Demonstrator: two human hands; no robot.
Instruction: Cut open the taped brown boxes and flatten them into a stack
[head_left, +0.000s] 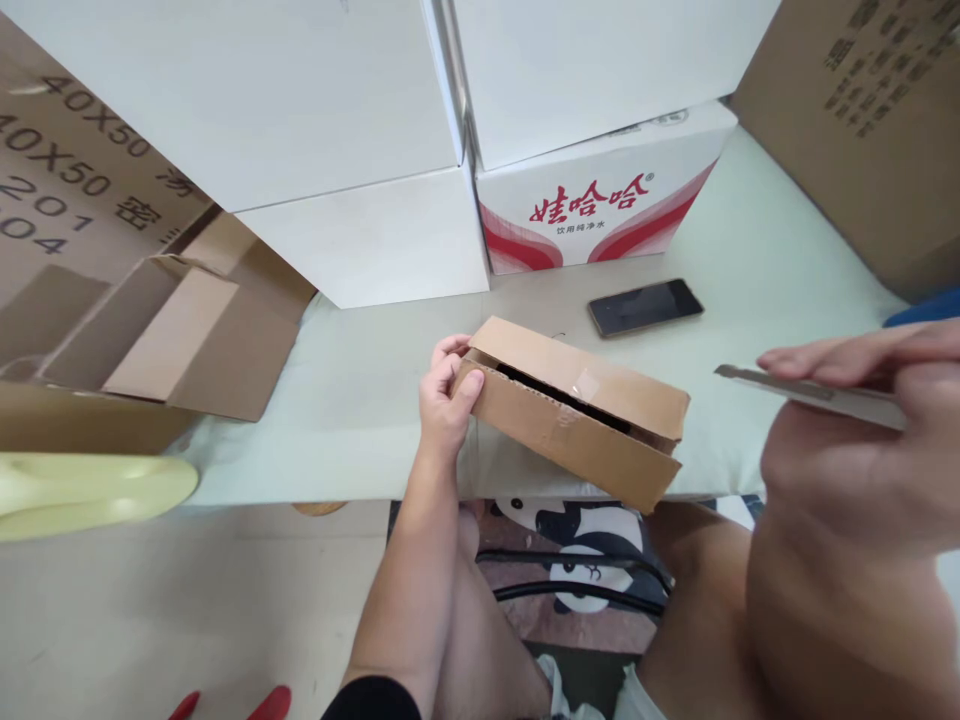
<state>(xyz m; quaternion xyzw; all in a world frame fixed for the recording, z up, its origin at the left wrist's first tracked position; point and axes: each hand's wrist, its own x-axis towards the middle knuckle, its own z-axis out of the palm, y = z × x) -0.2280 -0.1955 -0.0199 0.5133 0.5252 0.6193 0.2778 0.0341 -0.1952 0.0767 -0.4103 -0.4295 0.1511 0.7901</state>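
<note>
My left hand (448, 395) grips the left end of a small brown cardboard box (570, 440), thumb on its near side and fingers behind. The box is tilted near the front edge of the padded surface. Its top flaps stand slightly apart along a dark lengthwise gap, with bits of clear tape (581, 385) at the middle. At the right, my right hand (862, 430) is closed around a thin, flat, pale grey tool that looks like a box cutter (825, 395). Its narrow tip points left, apart from the box. Motion blurs this hand.
A black phone (645, 307) lies behind the box. White cartons (375, 245) and a red-and-white water carton (592, 215) stand at the back. Large brown cartons stand at left (232, 350) and right (862, 130). A pale yellow plastic object (97, 490) juts in at left.
</note>
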